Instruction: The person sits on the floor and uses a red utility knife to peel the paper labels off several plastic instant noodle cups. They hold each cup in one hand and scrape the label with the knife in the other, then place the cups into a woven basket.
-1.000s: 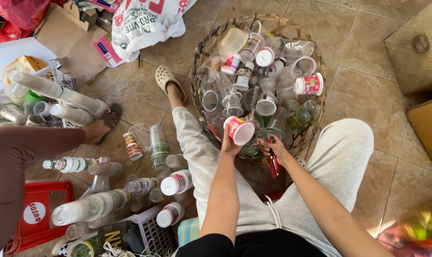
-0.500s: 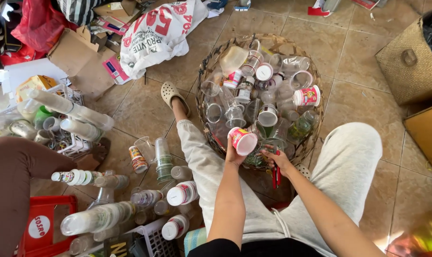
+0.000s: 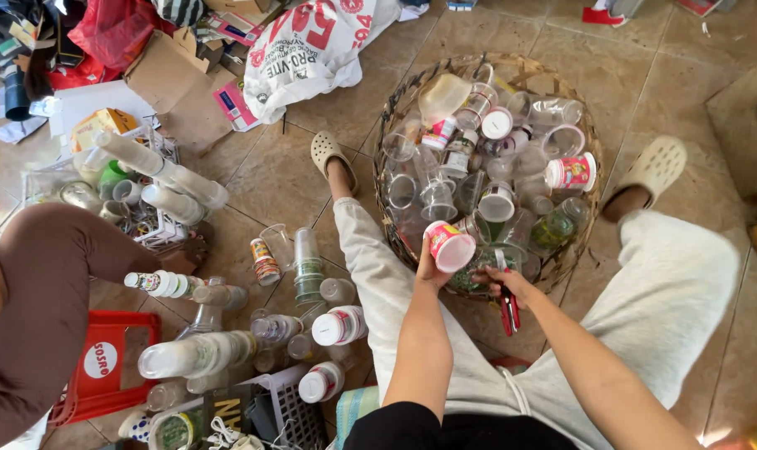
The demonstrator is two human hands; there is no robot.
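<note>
Two changes since a second ago: the view has tipped so the woven basket point(image 3: 399, 92) sits further right and both legs show, and the left hand point(image 3: 428, 262) has brought the pink-and-white cup point(image 3: 450, 246) lower, to the basket's near rim. Its open mouth faces the camera, fingers closed round the base. The cup is held just above the clear cups, not among them; sorting looks mid-item.

Right hand point(image 3: 505, 283) rests at the near rim, curled round red-handled pliers or cutters point(image 3: 509, 308) hanging down from it. Grip closed on the tool; the tip is hidden.

Around, largest first: a second person's brown-clad leg point(image 3: 53, 275) at left; white printed sack point(image 3: 312, 46) at top; red crate point(image 3: 103, 367); white plastic basket point(image 3: 291, 408) by the knee. Loose bottles and stacked clear cups point(image 3: 307, 267) litter the tiles between the two people.

Obstruction: the basket is heaped full, so little bare room remains inside; the floor to the left is crowded with bottles.
</note>
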